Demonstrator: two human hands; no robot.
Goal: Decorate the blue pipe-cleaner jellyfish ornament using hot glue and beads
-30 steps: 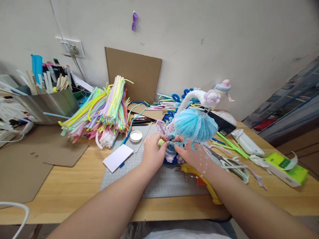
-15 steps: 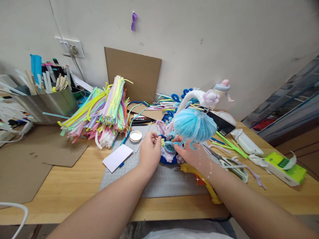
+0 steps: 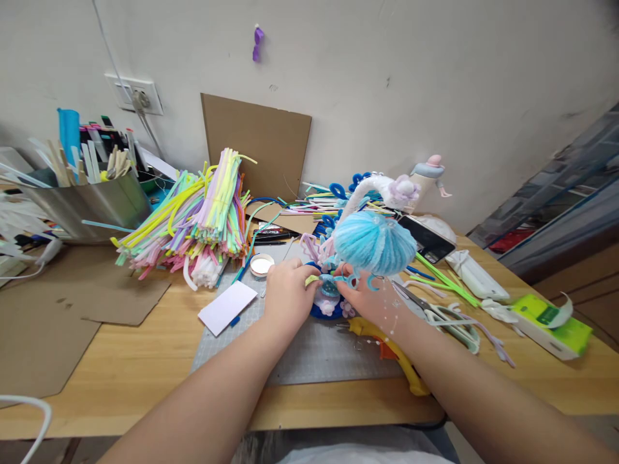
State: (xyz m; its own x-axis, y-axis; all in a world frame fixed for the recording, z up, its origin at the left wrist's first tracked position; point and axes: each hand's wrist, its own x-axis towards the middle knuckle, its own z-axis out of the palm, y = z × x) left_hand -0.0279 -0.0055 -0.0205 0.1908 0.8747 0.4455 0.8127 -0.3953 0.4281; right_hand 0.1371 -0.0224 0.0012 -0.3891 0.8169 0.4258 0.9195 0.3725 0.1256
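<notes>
A pipe-cleaner ornament stands on the grey cutting mat (image 3: pixel 304 361), with a curved white stem (image 3: pixel 358 196) and a fluffy light-blue dome (image 3: pixel 375 241) hanging from it with strings of clear beads. At its dark-blue base (image 3: pixel 329 312) sit small white and lilac flowers (image 3: pixel 327 305) and a teal rounded piece (image 3: pixel 329 285). My left hand (image 3: pixel 290 290) is closed in a pinch on a small yellow-green piece (image 3: pixel 312 280) at the base's left side. On the other side, my right hand (image 3: pixel 362 296) has its fingers closed at the teal piece, partly hidden under the dome.
Bundled pipe cleaners (image 3: pixel 213 225) lie left of the mat, near a metal bin (image 3: pixel 91 209) of sticks. A white card (image 3: pixel 227 308) and a small round dish (image 3: pixel 262 265) lie near my left hand. Yellow-handled pliers (image 3: pixel 394 351) and scissors (image 3: pixel 447 322) lie to the right.
My left hand has shifted slightly and tilted in over the base; the yellow-green piece now shows at its fingertips. The right hand stays nearly in place.
</notes>
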